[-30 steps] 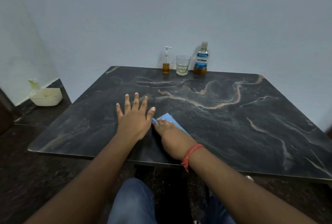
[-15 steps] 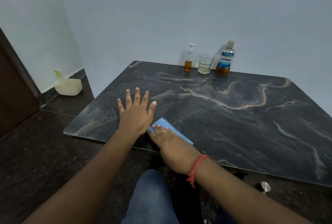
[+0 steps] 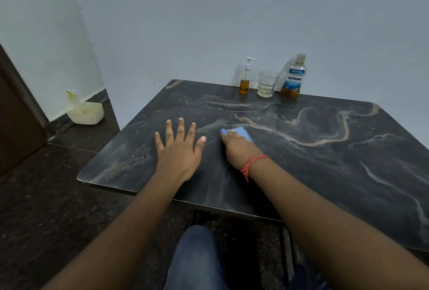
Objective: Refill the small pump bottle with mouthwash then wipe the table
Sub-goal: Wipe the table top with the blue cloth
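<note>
My right hand (image 3: 238, 149) presses a blue cloth (image 3: 241, 132) flat on the dark marble table (image 3: 325, 173), near its middle left; most of the cloth is hidden under the hand. My left hand (image 3: 180, 150) lies flat beside it with fingers spread, holding nothing. At the table's far edge stand the small pump bottle (image 3: 245, 79) with amber liquid in its lower part, a clear glass (image 3: 267, 83), and the Listerine mouthwash bottle (image 3: 293, 78) with amber liquid at its bottom.
A cream plastic basket (image 3: 85, 112) with a spray bottle (image 3: 71, 98) in it sits on the dark floor at the left wall. A brown door (image 3: 16, 122) is at the far left. My knee (image 3: 197, 257) is below the table's near edge.
My right hand has pushed the blue cloth away from the near edge toward the table's middle. The left hand stays flat. The view has shifted left and down.
</note>
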A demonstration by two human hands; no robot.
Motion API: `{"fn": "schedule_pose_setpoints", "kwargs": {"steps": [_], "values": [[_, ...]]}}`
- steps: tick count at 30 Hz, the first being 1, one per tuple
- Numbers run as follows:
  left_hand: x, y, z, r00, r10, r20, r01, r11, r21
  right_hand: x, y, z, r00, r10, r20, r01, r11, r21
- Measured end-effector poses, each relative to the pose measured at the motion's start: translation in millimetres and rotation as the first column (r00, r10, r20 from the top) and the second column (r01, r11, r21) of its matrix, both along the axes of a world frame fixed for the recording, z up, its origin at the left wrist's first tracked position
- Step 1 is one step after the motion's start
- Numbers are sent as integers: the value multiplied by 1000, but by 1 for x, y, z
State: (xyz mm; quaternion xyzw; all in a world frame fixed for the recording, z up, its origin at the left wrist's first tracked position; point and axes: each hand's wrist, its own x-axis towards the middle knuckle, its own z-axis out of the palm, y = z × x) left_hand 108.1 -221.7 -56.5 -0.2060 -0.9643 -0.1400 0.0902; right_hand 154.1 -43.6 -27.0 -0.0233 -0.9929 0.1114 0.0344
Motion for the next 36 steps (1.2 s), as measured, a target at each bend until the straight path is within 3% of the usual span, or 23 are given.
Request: {"fn": "schedule_pose_setpoints", "kwargs": {"steps": [3, 5, 7, 8, 11, 12, 14, 16, 17, 19, 20, 22, 23, 24, 26, 27, 29, 31, 36], "values": [[-1, 6, 0, 1000, -3, -4, 3, 1000, -4, -4, -33, -9, 960, 279, 19, -274, 954, -121], [-3, 6, 0, 1000, -10, 1, 10, 1000, -3, -21, -15, -4, 986, 165, 14, -162, 980, -113], [-5, 6, 0, 1000, -13, -5, 13, 1000, -8, -34, 6, -1, 991, -129, 42, 126, 989, 71], [-5, 5, 0, 1000, -13, -9, 13, 1000, -12, -35, 7, -2, 986, -163, 38, 158, 981, 111], [-6, 8, 0, 1000, -14, -12, 14, 1000, -19, -24, -11, -13, 993, 109, 37, -109, 994, -2], [-7, 10, 0, 1000, -19, -12, 19, 1000, -20, -19, -3, -14, 992, 122, 37, -120, 991, -64], [-8, 14, 0, 999, -36, -16, 36, 999, -19, -16, 28, -9, 996, -95, -4, 94, 995, -41], [-9, 18, 0, 999, -48, -12, 48, 999, -19, -7, 49, -11, 970, -241, -32, 243, 962, 122], [-9, 22, 0, 999, -52, -6, 52, 998, -20, -2, 49, -11, 979, -203, -15, 203, 968, 146], [-7, 32, 0, 998, -69, 5, 69, 997, -25, 8, 50, -17, 997, -23, 68, 20, 999, 37], [-6, 37, 1, 997, -82, 7, 82, 996, -28, 15, 57, -16, 998, -30, 46, 32, 998, -45], [-3, 49, 3, 994, -110, 5, 110, 993, -30, 29, 84, -7, 954, -299, -23, 290, 940, -180], [0, 55, 4, 993, -121, 7, 122, 992, -30, 36, 99, -7, 903, -430, 22, 427, 887, -175], [2, 62, 5, 991, -131, 9, 131, 991, -31, 43, 112, -9, 894, -447, 21, 447, 892, -62], [7, 76, 6, 988, -155, 12, 155, 987, -39, 58, 116, -14, 959, -282, 33, 280, 958, 54], [10, 83, 7, 985, -172, 12, 172, 984, -45, 66, 119, -14, 975, -216, 54, 215, 976, 20], [14, 96, 8, 979, -205, 7, 205, 977, -53, 78, 145, -10, 950, -313, -1, 312, 946, -92], [18, 108, 8, 975, -222, 8, 222, 974, -49, 87, 172, -6, 886, -463, -2, 462, 885, -53], [29, 138, 6, 964, -265, 21, 266, 961, -73, 109, 187, -4, 972, -233, 21, 234, 967, -100]]}}
